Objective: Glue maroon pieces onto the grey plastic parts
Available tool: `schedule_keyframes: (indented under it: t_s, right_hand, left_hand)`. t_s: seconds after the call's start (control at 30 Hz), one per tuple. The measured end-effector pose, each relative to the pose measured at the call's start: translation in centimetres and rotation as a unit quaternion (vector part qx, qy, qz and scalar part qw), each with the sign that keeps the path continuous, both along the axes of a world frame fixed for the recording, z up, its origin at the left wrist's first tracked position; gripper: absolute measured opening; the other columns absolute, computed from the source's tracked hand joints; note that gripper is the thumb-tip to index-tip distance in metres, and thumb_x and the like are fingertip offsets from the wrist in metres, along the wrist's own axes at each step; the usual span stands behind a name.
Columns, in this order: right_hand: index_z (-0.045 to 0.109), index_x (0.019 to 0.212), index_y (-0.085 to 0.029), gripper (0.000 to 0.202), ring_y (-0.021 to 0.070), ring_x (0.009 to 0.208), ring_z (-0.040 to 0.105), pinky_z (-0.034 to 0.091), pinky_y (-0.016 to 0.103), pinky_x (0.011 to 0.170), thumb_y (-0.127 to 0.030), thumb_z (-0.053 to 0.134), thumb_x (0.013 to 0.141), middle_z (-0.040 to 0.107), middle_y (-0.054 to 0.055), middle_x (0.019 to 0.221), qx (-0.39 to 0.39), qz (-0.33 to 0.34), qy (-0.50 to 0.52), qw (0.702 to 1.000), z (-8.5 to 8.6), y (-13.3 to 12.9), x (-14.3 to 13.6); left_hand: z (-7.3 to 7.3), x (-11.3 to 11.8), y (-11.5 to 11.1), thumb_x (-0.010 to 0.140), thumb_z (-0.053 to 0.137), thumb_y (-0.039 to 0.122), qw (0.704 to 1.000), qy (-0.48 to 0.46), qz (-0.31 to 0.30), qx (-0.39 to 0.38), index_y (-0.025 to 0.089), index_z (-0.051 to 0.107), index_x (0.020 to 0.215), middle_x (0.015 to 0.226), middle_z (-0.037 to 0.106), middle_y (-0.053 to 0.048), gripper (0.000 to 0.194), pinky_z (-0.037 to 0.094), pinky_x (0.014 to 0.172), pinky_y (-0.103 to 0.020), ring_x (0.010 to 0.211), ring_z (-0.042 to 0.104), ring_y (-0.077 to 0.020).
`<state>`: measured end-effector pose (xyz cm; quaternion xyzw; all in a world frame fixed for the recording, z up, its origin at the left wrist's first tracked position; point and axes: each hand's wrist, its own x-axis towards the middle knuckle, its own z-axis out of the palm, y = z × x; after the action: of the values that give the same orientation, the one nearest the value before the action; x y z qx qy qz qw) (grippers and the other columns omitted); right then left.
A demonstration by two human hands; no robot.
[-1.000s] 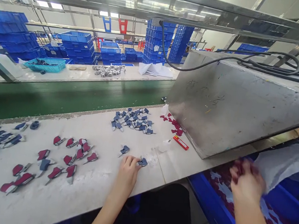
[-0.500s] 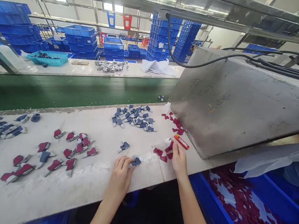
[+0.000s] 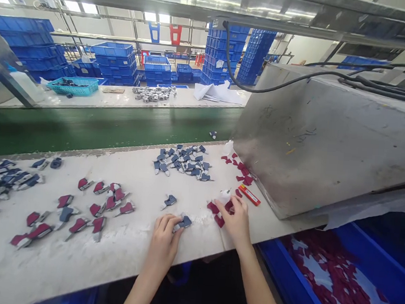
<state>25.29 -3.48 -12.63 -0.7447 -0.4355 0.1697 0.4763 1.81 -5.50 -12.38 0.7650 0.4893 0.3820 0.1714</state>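
My left hand [image 3: 163, 238] rests on the white worktop, thumb and fingers closed on a small blue-and-grey moulded part [image 3: 185, 222]. Another blue-and-grey part [image 3: 169, 199] lies just beyond it. To the right, my right hand [image 3: 237, 221] reaches over several flat maroon pieces [image 3: 219, 220], its thumb and forefinger apart. A small white bottle with a thin dark tip [image 3: 224, 196] is right at these fingertips; whether they touch it I cannot tell. A red-and-yellow narrow box [image 3: 249, 195] lies beyond the right hand.
Blue-and-grey parts [image 3: 184, 160] are heaped toward the green conveyor belt [image 3: 119, 128]. Maroon-and-grey parts [image 3: 98, 225] and more blue ones [image 3: 5, 177] lie left. A metal housing [image 3: 314, 133] stands right, above a blue bin [image 3: 304, 284] of maroon pieces.
My right hand has shifted slightly left over the maroon pieces, and its thumb and forefinger have spread apart. My left hand stays on the same part. The view has tilted slightly.
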Motion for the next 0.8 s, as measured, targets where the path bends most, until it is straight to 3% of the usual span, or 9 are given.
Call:
schedule_keyframes:
  t_s: [0.07, 0.13, 0.23, 0.33, 0.43, 0.6, 0.8]
  right_hand:
    - [0.073, 0.103, -0.019, 0.061, 0.0362, 0.121, 0.046, 0.048, 0.052, 0.097, -0.071, 0.066, 0.072, 0.059, 0.02, 0.121, 0.027, 0.003, -0.027, 0.999, 0.9, 0.3, -0.8]
    - [0.072, 0.105, -0.022, 0.053, 0.0328, 0.117, 0.048, 0.049, 0.048, 0.094, -0.066, 0.067, 0.076, 0.063, 0.016, 0.121, 0.06, 0.044, -0.032, 0.997, 2.2, 0.2, -1.6]
    - [0.066, 0.107, -0.023, 0.041, 0.024, 0.093, 0.061, 0.055, 0.037, 0.076, -0.053, 0.07, 0.079, 0.068, 0.012, 0.119, 0.072, 0.159, 0.073, 0.982, 3.6, -0.5, -2.9]
    - [0.065, 0.093, -0.021, 0.034, 0.0203, 0.076, 0.066, 0.054, 0.032, 0.066, -0.05, 0.073, 0.077, 0.073, 0.007, 0.093, 0.072, 0.223, 0.173, 0.957, 3.5, -1.5, -4.6]
    - [0.069, 0.086, -0.02, 0.031, 0.0192, 0.065, 0.064, 0.052, 0.03, 0.059, -0.049, 0.074, 0.076, 0.069, 0.002, 0.071, 0.097, 0.194, 0.237, 0.947, 2.2, -2.4, -6.2]
    - [0.076, 0.09, -0.016, 0.035, 0.0262, 0.076, 0.071, 0.057, 0.036, 0.066, -0.042, 0.081, 0.068, 0.075, 0.009, 0.081, 0.11, 0.078, 0.328, 0.935, 0.2, -3.3, -7.8]
    - [0.078, 0.086, -0.016, 0.034, 0.0263, 0.071, 0.072, 0.06, 0.034, 0.06, -0.046, 0.078, 0.071, 0.077, 0.01, 0.081, 0.083, 0.075, 0.286, 0.952, 0.4, -3.2, -8.6]
  left_hand:
    - [0.0, -0.1, -0.1, 0.095, 0.053, 0.017, 1.0, -0.007, 0.004, -0.007, 0.021, 0.061, 0.105, 0.103, 0.067, -0.008, 0.014, 0.056, 0.087, -0.045, 0.102, 0.061, -0.0271]
    - [0.0, -0.5, -0.2, 0.095, 0.051, 0.017, 1.0, -0.019, 0.013, -0.013, 0.022, 0.06, 0.106, 0.102, 0.068, -0.008, 0.015, 0.057, 0.086, -0.045, 0.101, 0.062, -0.0268]
    - [0.2, -1.5, -0.4, 0.096, 0.05, 0.019, 0.999, -0.027, 0.034, -0.016, 0.022, 0.06, 0.106, 0.099, 0.069, -0.008, 0.015, 0.057, 0.084, -0.045, 0.099, 0.063, -0.0267]
    - [0.3, -2.7, -0.4, 0.095, 0.052, 0.019, 0.999, -0.012, 0.043, -0.009, 0.022, 0.061, 0.106, 0.099, 0.07, -0.008, 0.014, 0.057, 0.085, -0.045, 0.105, 0.061, -0.0281]
    - [0.1, -3.4, -0.2, 0.093, 0.054, 0.016, 0.999, 0.002, 0.042, -0.013, 0.023, 0.061, 0.105, 0.099, 0.071, -0.007, 0.016, 0.057, 0.086, -0.046, 0.107, 0.06, -0.0285]
    - [-0.3, -3.5, 0.0, 0.092, 0.056, 0.014, 0.998, 0.003, 0.05, -0.026, 0.023, 0.061, 0.105, 0.099, 0.071, -0.006, 0.017, 0.056, 0.088, -0.045, 0.106, 0.059, -0.0278]
    - [0.2, -3.3, 0.1, 0.092, 0.058, 0.015, 0.998, 0.004, 0.047, -0.041, 0.022, 0.06, 0.105, 0.098, 0.07, -0.006, 0.016, 0.055, 0.087, -0.043, 0.102, 0.058, -0.0267]
